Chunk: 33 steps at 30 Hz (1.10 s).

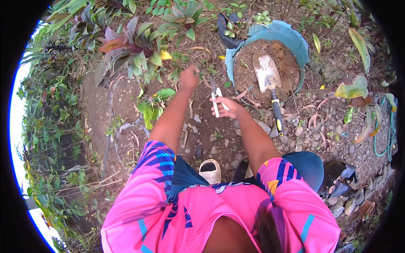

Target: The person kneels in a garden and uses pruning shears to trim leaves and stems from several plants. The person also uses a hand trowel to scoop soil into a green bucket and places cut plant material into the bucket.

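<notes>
My right hand (226, 108) holds white-handled pruning snips (217, 99), their narrow metal blades pointing away from me over the soil. To its left, my left hand (190, 77) is closed with its fingertips at a small green sprig (197, 73); how it grips the stem is partly hidden by the fingers. Beyond my right hand, a broken blue plastic tub (299, 44) holds brown soil. A hand trowel with a dirty metal blade (266, 72) lies on that soil, its black and yellow handle (277, 117) reaching over the rim towards me.
Purple-green leafy plants (139, 52) grow ahead on the left, with a low leafy plant (152, 107) beside my left forearm. A black plastic bag (225, 31) stands against the tub. Stones (299, 130) litter the ground on the right, near a green cord (376, 148) and torn black plastic (338, 177).
</notes>
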Each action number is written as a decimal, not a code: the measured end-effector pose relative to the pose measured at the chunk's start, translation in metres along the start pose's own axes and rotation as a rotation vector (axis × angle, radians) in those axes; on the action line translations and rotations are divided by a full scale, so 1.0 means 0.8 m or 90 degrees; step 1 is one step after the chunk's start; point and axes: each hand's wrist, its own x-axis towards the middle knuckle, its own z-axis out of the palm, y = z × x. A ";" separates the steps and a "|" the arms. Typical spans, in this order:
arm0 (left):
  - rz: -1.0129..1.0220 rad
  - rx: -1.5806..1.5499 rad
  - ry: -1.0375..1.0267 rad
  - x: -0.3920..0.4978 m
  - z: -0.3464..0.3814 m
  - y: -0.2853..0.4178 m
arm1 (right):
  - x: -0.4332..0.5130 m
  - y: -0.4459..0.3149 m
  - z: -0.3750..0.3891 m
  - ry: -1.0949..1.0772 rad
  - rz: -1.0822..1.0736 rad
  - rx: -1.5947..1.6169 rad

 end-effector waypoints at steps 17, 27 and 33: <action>0.066 0.145 -0.018 -0.030 0.024 -0.028 | 0.020 -0.027 0.010 0.119 -0.027 -0.184; 0.029 0.103 -0.004 -0.040 0.026 -0.044 | 0.035 -0.021 0.004 0.163 -0.034 -0.204; 0.104 0.286 0.034 -0.035 0.014 -0.072 | 0.032 -0.006 -0.005 0.226 -0.125 -0.319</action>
